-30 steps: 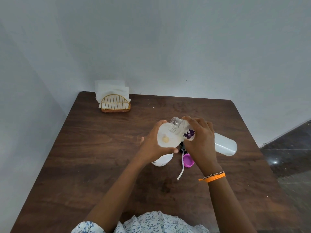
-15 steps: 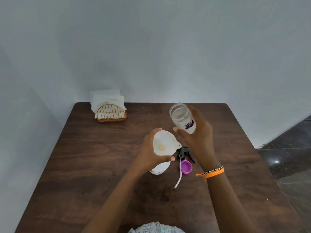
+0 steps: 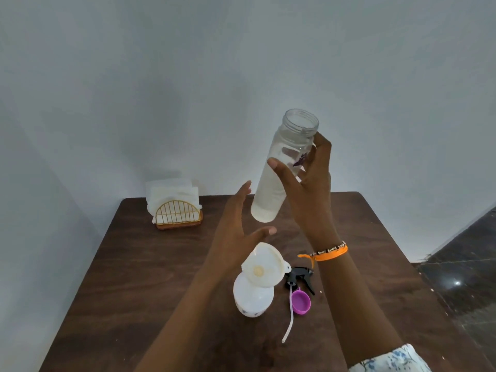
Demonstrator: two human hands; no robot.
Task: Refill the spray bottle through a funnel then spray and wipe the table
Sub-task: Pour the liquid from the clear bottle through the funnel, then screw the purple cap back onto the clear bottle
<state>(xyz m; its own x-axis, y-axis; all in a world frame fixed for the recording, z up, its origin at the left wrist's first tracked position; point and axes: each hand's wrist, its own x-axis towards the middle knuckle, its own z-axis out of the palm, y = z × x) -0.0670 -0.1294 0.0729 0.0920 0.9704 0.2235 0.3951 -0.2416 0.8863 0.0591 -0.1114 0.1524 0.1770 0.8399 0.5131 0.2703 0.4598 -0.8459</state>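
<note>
Pouring looks finished: the right hand (image 3: 308, 181) grips the upright, seemingly empty water bottle (image 3: 284, 167) aloft, while the left hand (image 3: 236, 232) hovers open-fingered above the funnel (image 3: 264, 268) seated in the spray bottle (image 3: 252, 299). Next: remove funnel, refit the trigger head (image 3: 300, 277).

No legible text or labels anywhere

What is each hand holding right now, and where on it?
Right hand grips the clear plastic water bottle around its upper body; left hand holds nothing.
</note>
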